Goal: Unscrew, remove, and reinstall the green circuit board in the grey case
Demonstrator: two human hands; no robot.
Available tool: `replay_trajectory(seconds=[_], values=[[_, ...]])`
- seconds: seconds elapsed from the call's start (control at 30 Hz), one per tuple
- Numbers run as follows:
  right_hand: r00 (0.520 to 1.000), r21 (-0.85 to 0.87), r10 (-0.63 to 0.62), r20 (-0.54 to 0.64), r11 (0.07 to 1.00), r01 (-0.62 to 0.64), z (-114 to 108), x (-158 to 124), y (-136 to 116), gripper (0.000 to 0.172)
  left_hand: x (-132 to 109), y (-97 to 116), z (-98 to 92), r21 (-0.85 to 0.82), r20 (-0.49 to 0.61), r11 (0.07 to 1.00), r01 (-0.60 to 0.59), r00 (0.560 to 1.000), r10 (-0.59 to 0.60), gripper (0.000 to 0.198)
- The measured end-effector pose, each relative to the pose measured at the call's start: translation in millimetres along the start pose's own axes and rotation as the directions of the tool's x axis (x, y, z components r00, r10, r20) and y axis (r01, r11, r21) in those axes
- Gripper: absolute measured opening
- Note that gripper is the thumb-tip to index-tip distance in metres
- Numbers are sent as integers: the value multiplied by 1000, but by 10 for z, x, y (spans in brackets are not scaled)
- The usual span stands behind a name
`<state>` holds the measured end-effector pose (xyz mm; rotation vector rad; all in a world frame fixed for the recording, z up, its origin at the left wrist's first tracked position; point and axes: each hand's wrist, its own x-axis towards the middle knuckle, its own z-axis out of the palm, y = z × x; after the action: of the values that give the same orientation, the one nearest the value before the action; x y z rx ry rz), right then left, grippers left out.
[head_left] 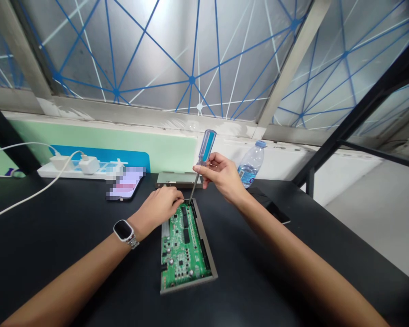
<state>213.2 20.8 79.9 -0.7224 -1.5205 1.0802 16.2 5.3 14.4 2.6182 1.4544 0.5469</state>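
Observation:
A green circuit board (182, 254) lies in a shallow grey metal case (206, 243) on the dark table, its long side running away from me. My left hand (162, 204) is closed at the case's far left corner, fingers bent over the edge of the board; its fingertips are partly hidden. Between thumb and fingers, my right hand (221, 175) grips a screwdriver (208, 143) low on its clear and blue handle. The screwdriver leans slightly right, and its tip meets the far end of the board, close beside my left fingertips. Any screw under the tip is too small to make out.
Behind the board lies a flat metal cover (177, 179). A phone (127, 184) and a white power strip (88, 168) with cables are at the left. To the right stand a water bottle (252, 163) and a dark flat device (277, 211). A black frame bar (354, 113) slants up at right.

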Motion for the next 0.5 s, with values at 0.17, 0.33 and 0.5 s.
replay_trajectory(seconds=[0.17,0.33,0.5], values=[[1000,-30,-12,23,999,13,-47,13,-161,41,-28,20,-54,55,23,996,67,997,-69,23],[995,-69,-84,-55,994,80,-180,-32,-369,35,-65,-5,-151,196,27,972,133,990,-141,43],[973,-34,45,-227,998,-54,-446,-238,-294,39,-120,50,-268,149,-17,989,-14,1000,17,71]])
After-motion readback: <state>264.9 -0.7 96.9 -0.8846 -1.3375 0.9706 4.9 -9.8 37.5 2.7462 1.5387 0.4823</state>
